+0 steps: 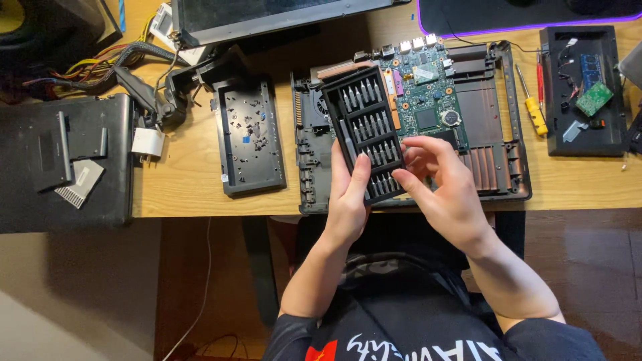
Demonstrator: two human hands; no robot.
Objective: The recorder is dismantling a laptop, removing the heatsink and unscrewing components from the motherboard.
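Note:
A black tray of screwdriver bits (364,120), with rows of silver bits, is held tilted above an opened laptop chassis (488,127). My left hand (348,200) grips the tray's near end, thumb up along its face. My right hand (445,184) is at the tray's lower right corner, fingertips curled onto the bits there. Whether a bit is pinched I cannot tell. The green circuit board (428,100) inside the chassis shows beyond the tray.
A black panel holding loose screws (249,137) lies left of the chassis. A yellow-handled screwdriver (533,107) and a black tray of small parts (583,93) lie at right. A dark flat case (63,164) sits far left, with cables (114,67) behind.

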